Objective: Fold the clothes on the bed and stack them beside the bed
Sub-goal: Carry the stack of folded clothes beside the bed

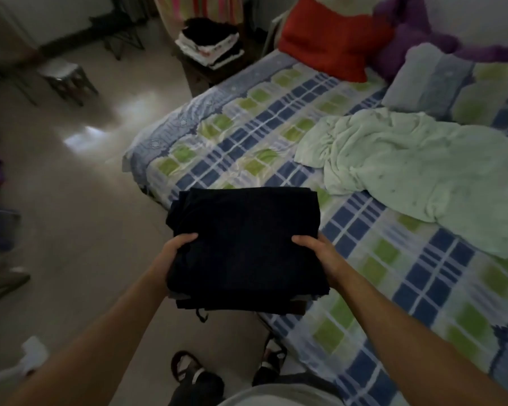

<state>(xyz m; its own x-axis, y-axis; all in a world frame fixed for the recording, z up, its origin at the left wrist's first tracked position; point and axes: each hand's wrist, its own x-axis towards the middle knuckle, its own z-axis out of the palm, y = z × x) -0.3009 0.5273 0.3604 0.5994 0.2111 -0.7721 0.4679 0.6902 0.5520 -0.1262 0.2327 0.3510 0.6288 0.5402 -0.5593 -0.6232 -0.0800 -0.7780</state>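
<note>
The folded dark navy cloth bundle (244,247) is hiding the fingers of the left hand (175,253) and right hand (317,253) beneath it — only thumbs are showing. Past the grip, the blurred stack of folded black-and-white clothes (211,43) is blending together — garment count unclear.

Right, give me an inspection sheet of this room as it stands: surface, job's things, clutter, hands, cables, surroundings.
Surface: bed with a blue, green and white checked sheet.
Job's things: folded dark clothes held over the bed edge; pale green garment lies crumpled, unfolded, on the bed; stack of folded clothes on a stand beside the bed.
Clutter: red cushion, purple plush, pillow at the bed head.
Hands: left hand and right hand grip the dark bundle's sides.
Cables: nothing seen.
Surroundings: glossy floor, small stool.
</note>
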